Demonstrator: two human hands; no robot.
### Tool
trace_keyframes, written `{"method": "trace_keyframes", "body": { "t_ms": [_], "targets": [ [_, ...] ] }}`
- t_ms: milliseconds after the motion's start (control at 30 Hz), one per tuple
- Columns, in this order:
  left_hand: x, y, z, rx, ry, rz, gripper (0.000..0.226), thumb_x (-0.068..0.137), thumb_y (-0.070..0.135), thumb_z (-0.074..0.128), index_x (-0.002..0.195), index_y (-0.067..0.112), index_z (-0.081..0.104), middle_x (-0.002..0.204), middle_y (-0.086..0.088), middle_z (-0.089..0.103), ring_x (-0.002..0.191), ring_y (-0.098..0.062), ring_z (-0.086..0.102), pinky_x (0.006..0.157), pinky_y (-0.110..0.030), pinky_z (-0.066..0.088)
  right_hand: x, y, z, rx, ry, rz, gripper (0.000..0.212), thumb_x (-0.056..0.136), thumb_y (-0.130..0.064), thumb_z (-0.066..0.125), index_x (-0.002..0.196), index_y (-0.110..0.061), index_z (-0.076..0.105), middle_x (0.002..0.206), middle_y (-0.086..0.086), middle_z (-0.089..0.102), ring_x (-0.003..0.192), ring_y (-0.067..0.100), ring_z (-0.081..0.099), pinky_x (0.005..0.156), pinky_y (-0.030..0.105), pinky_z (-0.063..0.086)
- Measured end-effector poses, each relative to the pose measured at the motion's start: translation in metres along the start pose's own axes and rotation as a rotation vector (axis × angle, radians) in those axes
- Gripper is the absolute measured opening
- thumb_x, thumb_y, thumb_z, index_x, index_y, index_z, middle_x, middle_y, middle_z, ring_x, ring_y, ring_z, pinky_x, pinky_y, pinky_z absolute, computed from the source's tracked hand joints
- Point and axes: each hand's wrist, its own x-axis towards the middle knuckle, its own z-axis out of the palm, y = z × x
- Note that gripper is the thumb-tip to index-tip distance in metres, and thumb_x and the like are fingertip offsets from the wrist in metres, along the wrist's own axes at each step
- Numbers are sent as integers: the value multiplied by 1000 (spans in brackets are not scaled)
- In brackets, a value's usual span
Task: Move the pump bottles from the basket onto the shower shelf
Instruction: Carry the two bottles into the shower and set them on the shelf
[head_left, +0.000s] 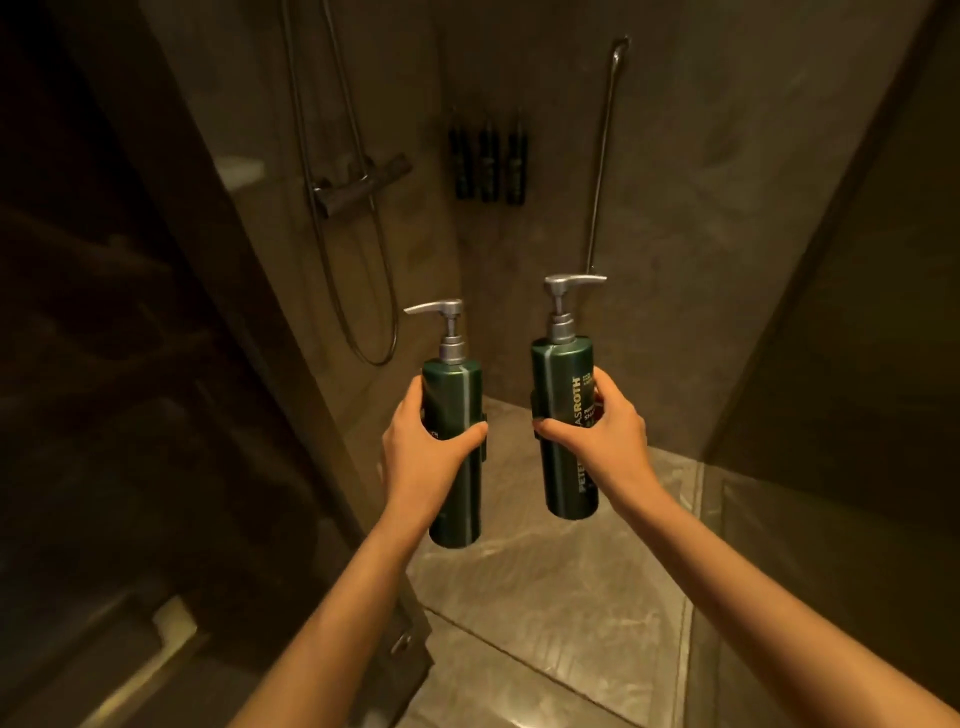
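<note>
Off to the left of both hands, a dark glass panel (156, 338) closes the side of the shower, and just past it a shower hose (363, 291) loops down from a mixer valve (358, 187) fixed to the stone wall.

The left hand (426, 447) is wrapped tightly around the middle of a dark green pump bottle (454, 452), thumb across its front and fingers curled behind. The bottle stands upright in the air, its silver pump head (441, 322) pointing its spout to the left.

Just beside it, apart and not touching, the right hand (602, 431) grips a second green pump bottle (563, 410) the same way, closed firmly about its middle. This one sits a little higher than the first, carries pale vertical lettering, and its silver pump (566, 296) turns its spout to the right.

Beyond the hands and between them, well apart on the far wall, a wall holder (488, 161) carries three dark bottles in a row, too dim to read. To the right of it, above the right hand, a slim metal rail (602, 156) runs up the wall. Below both forearms lies the wet, pale stone shower floor (545, 597). Further right, a plain stone wall (857, 260) closes the stall.
</note>
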Motion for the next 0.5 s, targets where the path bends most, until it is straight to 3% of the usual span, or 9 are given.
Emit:
{"method": "trace_keyframes", "body": {
  "t_ms": [100, 300, 500],
  "targets": [
    [45, -2, 11, -15, -23, 16, 79, 66, 34, 80, 135, 32, 42, 126, 4, 59, 114, -16, 56, 97, -45, 48, 40, -2, 13, -27, 30, 4, 63, 61, -36, 79, 117, -41, 52, 99, -16, 67, 96, 4, 62, 87, 39, 52],
    [130, -3, 27, -14, 22, 42, 83, 65, 35, 81, 138, 31, 40, 128, 4, 59, 115, -15, 56, 98, -45, 48, 131, -2, 37, -8, 2, -24, 61, 63, -41, 80, 117, -42, 51, 100, -21, 65, 97, 1, 59, 92, 46, 50],
    [239, 7, 40, 3, 223, 37, 86, 63, 37, 82, 138, 34, 39, 126, 4, 59, 113, -14, 56, 97, -44, 49, 264, -16, 60, 17, -132, -127, 68, 63, -40, 81, 124, -36, 51, 104, -17, 65, 99, 6, 61, 92, 47, 51]
  ]
}}
